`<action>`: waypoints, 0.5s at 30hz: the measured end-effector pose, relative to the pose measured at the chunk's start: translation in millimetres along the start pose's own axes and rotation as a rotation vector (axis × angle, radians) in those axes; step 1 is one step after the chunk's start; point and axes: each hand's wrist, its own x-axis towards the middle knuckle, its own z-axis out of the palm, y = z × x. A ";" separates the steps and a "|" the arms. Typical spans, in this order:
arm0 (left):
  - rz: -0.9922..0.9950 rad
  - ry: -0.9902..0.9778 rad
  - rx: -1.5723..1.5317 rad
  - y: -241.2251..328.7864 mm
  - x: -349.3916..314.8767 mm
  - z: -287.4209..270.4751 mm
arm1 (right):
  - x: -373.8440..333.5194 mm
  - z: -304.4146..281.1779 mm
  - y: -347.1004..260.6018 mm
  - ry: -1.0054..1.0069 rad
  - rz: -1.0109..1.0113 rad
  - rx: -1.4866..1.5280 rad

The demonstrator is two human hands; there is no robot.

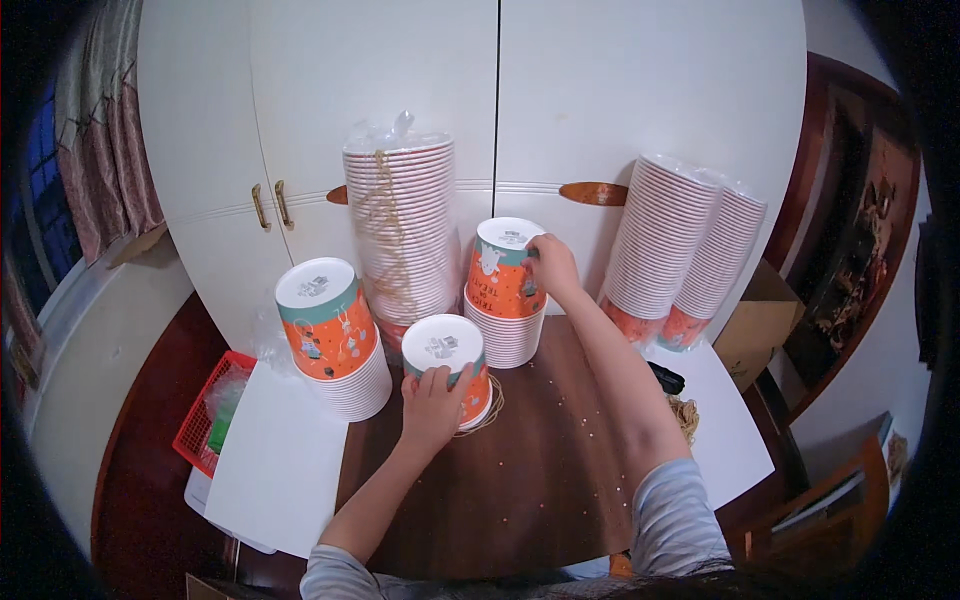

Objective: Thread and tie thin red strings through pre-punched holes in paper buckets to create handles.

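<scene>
Upside-down paper buckets, orange with a teal band and white base, stand on the brown and white table. My left hand (434, 408) rests its fingers round the near side of the front paper bucket (445, 345), close to its upturned base. Farther back, my right hand (553, 266) grips the right side of the top bucket on a nested stack (512, 335), thumb and fingers near the teal band. Another nested stack (350, 385) stands to the left, untouched. Loops of tan cord (496, 405) lie by the front bucket's rim.
A tall plastic-wrapped bucket stack (405, 215) stands behind, with two more wrapped stacks (665, 235) leaning at the right. A dark object (667, 378) and a cord bundle (686, 418) lie at the right edge. Left, a red basket (190, 435); behind, white cabinets (620, 80).
</scene>
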 end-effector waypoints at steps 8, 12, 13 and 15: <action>0.008 0.087 0.045 -4.9 -1.3 -8.6 | 5.2 -9.5 -1.6 0.086 0.012 0.034; 0.026 0.045 -0.006 20.0 6.3 -15.3 | 12.1 -23.8 -5.7 0.085 0.021 0.065; 0.043 0.055 -0.069 24.9 9.2 -13.1 | 15.0 -28.2 -6.2 0.084 0.019 0.064; 0.061 0.065 -0.132 32.6 16.0 -8.6 | 19.6 -38.7 -12.7 0.083 0.018 0.062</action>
